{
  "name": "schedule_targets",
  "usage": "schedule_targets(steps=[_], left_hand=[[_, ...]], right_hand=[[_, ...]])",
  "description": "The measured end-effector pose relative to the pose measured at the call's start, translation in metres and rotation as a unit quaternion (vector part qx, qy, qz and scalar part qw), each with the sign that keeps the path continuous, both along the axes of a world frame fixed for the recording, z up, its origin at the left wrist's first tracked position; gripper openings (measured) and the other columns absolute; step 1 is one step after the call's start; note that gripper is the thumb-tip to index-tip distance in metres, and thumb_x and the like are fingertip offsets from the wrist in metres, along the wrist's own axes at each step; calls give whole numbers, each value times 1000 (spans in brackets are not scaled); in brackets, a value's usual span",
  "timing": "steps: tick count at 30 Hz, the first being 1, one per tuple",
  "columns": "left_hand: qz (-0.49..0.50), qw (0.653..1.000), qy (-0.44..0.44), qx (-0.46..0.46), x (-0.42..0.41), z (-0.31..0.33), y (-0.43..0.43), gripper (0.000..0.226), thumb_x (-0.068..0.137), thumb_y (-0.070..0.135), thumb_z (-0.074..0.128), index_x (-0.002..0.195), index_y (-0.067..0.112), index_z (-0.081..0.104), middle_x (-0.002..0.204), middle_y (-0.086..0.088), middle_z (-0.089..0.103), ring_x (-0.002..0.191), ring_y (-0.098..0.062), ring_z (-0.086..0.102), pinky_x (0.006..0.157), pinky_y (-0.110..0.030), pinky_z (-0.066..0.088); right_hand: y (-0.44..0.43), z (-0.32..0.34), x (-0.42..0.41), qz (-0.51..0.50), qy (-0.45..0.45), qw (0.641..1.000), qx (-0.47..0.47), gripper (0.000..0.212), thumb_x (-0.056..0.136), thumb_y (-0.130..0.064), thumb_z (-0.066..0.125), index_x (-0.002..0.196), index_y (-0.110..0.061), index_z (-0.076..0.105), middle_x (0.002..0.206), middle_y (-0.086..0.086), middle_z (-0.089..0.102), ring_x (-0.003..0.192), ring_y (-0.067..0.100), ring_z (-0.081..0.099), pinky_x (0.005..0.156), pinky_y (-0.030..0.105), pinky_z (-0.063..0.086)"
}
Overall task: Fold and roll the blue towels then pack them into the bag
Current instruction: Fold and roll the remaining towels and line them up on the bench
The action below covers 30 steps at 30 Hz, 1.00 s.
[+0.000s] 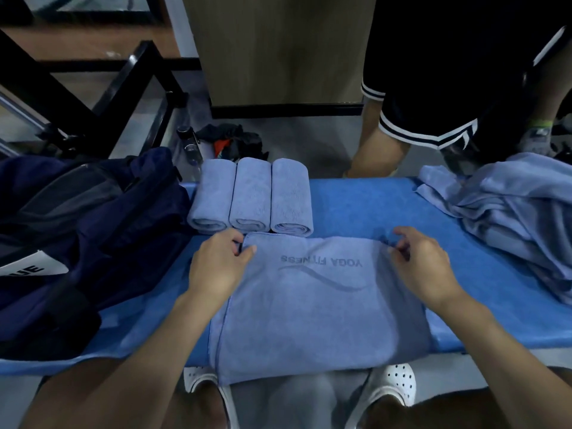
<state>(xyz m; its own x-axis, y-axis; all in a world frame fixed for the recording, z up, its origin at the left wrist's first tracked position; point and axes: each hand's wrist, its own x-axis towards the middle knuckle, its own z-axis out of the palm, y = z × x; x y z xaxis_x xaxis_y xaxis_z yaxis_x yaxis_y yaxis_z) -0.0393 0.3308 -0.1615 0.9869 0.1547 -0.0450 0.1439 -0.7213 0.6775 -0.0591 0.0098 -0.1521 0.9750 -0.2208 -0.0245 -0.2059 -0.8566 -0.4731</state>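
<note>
A folded light-blue towel (312,311) printed "YOGA FITNESS" lies flat on the blue bench (365,205), its near edge hanging over the front. My left hand (216,263) pinches its far left corner. My right hand (424,261) pinches its far right corner. Three rolled blue towels (250,195) lie side by side just beyond it. A dark navy bag (83,230) sits on the bench's left end, beside the rolls. A heap of unfolded blue towels (510,205) lies at the right end.
A person in black shorts (433,88) stands right behind the bench, legs close to its far edge. Clear bottles (192,147) and dark clothing (232,140) lie on the floor beyond the rolls. A black metal frame (102,88) stands at far left.
</note>
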Motion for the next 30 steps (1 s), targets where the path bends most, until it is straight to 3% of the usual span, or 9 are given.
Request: schedule_targets(steps=[4, 7, 10, 14, 18, 20, 22, 26, 30], left_hand=[[9, 999, -31, -13, -3, 4, -5, 15, 88, 20, 71, 77, 25, 62, 65, 6, 53, 63, -16, 52, 65, -40, 48], [1, 997, -73, -17, -9, 13, -9, 14, 89, 18, 67, 79, 25, 61, 80, 7, 56, 75, -9, 55, 71, -30, 47], [7, 996, -73, -59, -19, 21, -9, 13, 93, 20, 63, 80, 21, 58, 65, 10, 57, 64, -8, 54, 59, -18, 41], [-1, 992, -76, -105, -24, 21, 5, 16, 94, 17, 63, 78, 17, 58, 49, 7, 41, 50, -8, 37, 56, -30, 39], [-20, 991, -42, -125, -30, 15, 28, 26, 93, 15, 65, 72, 1, 58, 52, -3, 37, 53, -12, 37, 53, -39, 44], [-34, 993, -26, -107, -34, 15, 36, 27, 90, 16, 70, 65, 10, 60, 50, 2, 44, 52, -9, 39, 56, -35, 44], [-36, 997, -31, -66, -36, 14, 39, 27, 87, 16, 73, 64, 18, 61, 55, 6, 54, 52, -5, 44, 58, -20, 41], [-44, 997, -66, -1, -34, 11, 39, 22, 84, 14, 75, 66, 16, 63, 85, 3, 59, 82, -3, 56, 73, -4, 37], [-55, 996, -75, 9, -30, 12, 36, 18, 85, 11, 75, 68, 8, 67, 81, -3, 65, 84, -8, 56, 70, -4, 38]], right_hand=[[-1, -1, -1, 5, 35, 999, -1, 18, 88, -12, 63, 105, -14, 67, 100, 9, 53, 102, 33, 52, 89, 47, 45], [-3, 1, -4, 9, 21, 1000, 7, 18, 88, -7, 60, 77, -21, 57, 88, 8, 55, 92, 31, 54, 81, 43, 45], [-6, 7, -11, 4, -12, 999, 36, 5, 92, -6, 52, 90, -10, 53, 84, 8, 56, 81, 30, 52, 70, 39, 43], [-6, 23, -23, -22, -36, 974, 221, 14, 93, -6, 58, 104, -11, 51, 62, 4, 46, 56, 16, 41, 54, 29, 36], [-1, 34, -31, -54, 28, 912, 405, 17, 89, -3, 66, 104, -7, 62, 85, 7, 68, 75, 19, 62, 69, 30, 51], [0, 31, -29, -47, 37, 926, 373, 7, 90, -10, 67, 85, -5, 65, 72, 1, 66, 66, 15, 58, 62, 28, 47], [0, 26, -26, -54, 27, 942, 329, 25, 92, -19, 65, 71, -7, 57, 57, -5, 49, 58, 13, 44, 56, 28, 36], [8, 19, -20, -35, 12, 976, 215, 21, 90, -16, 64, 80, 0, 56, 69, 9, 52, 64, 27, 45, 61, 37, 40], [14, 13, -14, 6, -9, 993, 113, 14, 84, -6, 67, 78, 4, 58, 82, 18, 61, 79, 38, 56, 68, 40, 47]])
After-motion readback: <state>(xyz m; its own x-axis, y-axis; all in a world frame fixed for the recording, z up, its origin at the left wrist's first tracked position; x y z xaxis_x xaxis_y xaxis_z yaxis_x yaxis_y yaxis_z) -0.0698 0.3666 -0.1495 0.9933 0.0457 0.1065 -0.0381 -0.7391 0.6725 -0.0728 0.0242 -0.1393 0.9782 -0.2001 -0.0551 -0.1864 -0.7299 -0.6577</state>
